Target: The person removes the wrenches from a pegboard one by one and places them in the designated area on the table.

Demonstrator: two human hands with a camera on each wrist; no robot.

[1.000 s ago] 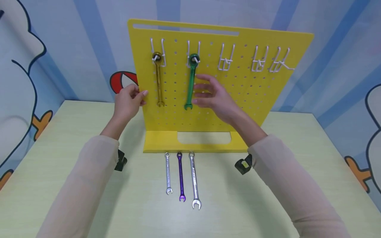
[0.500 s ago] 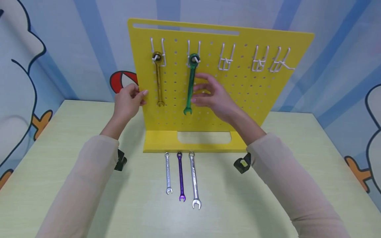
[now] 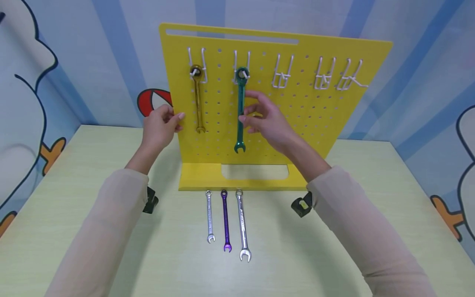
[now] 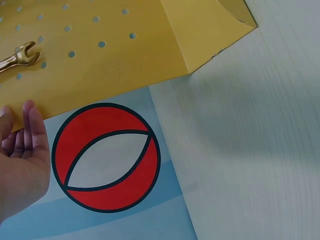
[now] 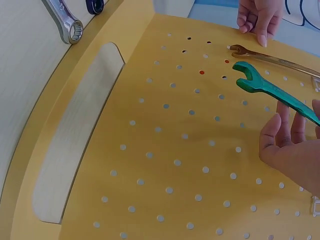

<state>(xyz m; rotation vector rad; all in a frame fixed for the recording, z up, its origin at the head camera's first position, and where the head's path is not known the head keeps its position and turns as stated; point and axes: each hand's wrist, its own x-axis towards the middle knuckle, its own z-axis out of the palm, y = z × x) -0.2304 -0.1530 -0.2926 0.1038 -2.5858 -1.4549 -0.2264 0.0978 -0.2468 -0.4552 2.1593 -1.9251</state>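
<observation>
A yellow pegboard (image 3: 222, 144) stands upright on the table. My left hand (image 3: 158, 127) grips its left edge, thumb on the front face. A green combination wrench (image 3: 241, 99) hangs by its ring end on the second hook from the left, its open end tilted out from the board. My right hand (image 3: 271, 123) holds its shank from the right, thumb at the front edge and fingers behind; in the right wrist view, fingertips pass behind the green wrench. A gold combination wrench (image 3: 198, 103) hangs on the leftmost hook, near my left hand.
White wire hooks (image 3: 282, 76) sit along the board's upper right. On the table (image 3: 315, 255), before the board's base (image 3: 200, 177), lie a small silver wrench (image 3: 209, 218), a purple wrench (image 3: 225, 222) and a larger silver wrench (image 3: 242, 225). A patterned backdrop (image 3: 122, 62) rises behind.
The green wrench's open end has swung outward and lower in view, then slightly right. My right thumb has moved up a little along it. My left hand stays in place.
</observation>
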